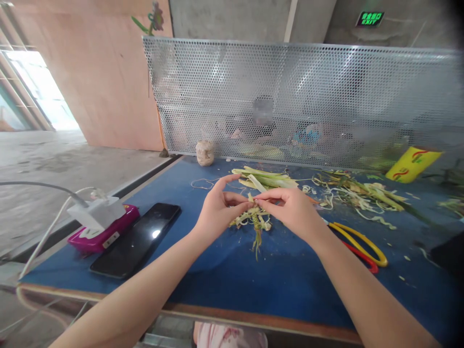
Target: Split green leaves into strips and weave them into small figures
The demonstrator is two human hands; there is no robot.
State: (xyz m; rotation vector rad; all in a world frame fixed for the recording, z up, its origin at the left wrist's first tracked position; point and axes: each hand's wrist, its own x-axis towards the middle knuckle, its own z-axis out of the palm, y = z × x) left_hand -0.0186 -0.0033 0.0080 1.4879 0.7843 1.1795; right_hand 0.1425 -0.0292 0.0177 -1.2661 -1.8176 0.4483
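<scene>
Thumb and forefinger of my left hand (pixel 218 205) pinch a small pale green leaf strip (pixel 250 197), while its other fingers are partly curled. My right hand (pixel 293 209) pinches the same strip from the other side, fingertips nearly meeting over the blue tabletop. Beneath the fingertips lie curled yellow-green plant shreds (pixel 257 234); whether they join the pinched strip is hidden. Just beyond my hands rests a pile of long pale leaf pieces (pixel 271 180). Scissors with yellow and red handles (pixel 362 244) lie beside my right forearm, their blades mostly hidden.
A black phone (pixel 137 239) lies left, against a magenta power strip (pixel 118 229) with a white plug and cables. Plant scraps (pixel 362 193) and a yellow packet (pixel 413 164) sit at right. A whitish jar-like object (pixel 205 152) stands near the perforated metal screen (pixel 232 92).
</scene>
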